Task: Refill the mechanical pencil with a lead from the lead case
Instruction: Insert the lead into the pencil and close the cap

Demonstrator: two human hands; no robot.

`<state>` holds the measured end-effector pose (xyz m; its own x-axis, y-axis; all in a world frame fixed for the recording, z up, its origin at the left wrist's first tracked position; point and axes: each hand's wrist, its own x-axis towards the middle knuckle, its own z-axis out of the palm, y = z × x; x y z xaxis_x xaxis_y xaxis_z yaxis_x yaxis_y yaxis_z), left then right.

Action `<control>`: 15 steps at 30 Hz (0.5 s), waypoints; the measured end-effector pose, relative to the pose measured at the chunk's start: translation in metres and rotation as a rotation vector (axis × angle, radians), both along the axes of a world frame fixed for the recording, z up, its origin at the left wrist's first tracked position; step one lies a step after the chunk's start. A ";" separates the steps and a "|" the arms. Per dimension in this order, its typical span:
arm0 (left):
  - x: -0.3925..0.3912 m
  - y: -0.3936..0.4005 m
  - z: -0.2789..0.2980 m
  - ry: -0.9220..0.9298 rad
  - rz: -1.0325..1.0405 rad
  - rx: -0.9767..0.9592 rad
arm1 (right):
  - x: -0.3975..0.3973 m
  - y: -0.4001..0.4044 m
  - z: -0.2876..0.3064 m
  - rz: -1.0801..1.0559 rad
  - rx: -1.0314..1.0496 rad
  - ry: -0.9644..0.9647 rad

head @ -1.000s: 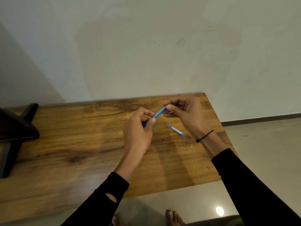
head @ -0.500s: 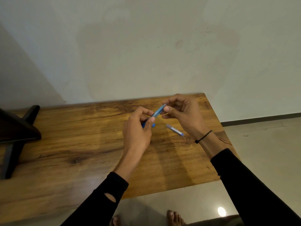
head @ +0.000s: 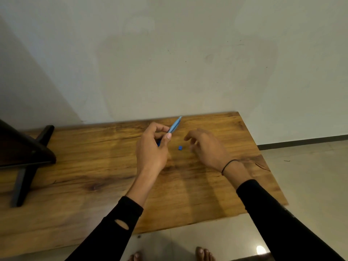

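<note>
My left hand (head: 150,153) is shut on a light blue mechanical pencil (head: 175,126), which it holds above the wooden table (head: 94,166). The pencil tilts up and to the right, away from me. A small blue cap (head: 180,147) lies on the table between my hands. My right hand (head: 209,149) hovers low over the table just right of the cap, blurred, with loosely curled fingers and nothing seen in them. The lead case is hidden, and my right hand covers the spot where it lay.
A dark wooden stand (head: 24,157) sits on the table's left end. A pale wall rises right behind the table. The table's right edge runs past my right forearm, with tiled floor (head: 301,176) beyond it. My bare feet (head: 204,254) show below the front edge.
My right hand has let go of the pencil's end and dropped toward the table. The small blue cap now lies on the table. My left hand has tipped the pencil more upright.
</note>
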<state>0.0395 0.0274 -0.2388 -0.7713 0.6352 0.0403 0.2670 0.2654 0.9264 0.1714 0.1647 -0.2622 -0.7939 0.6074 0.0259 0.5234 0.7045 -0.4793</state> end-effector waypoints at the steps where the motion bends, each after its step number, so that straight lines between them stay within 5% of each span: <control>1: -0.001 -0.001 0.000 0.004 -0.001 -0.003 | -0.007 -0.008 -0.003 0.040 0.031 -0.018; 8: -0.029 -0.013 0.005 -0.021 0.064 0.038 | -0.024 -0.021 -0.014 0.106 0.276 -0.076; 15: -0.054 -0.028 0.005 -0.042 0.061 0.006 | -0.026 -0.017 -0.004 0.049 0.234 -0.061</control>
<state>-0.0144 -0.0007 -0.2337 -0.8094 0.5872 0.0107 0.2115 0.2745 0.9380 0.1457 0.1479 -0.2662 -0.8267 0.5512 0.1125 0.5089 0.8180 -0.2683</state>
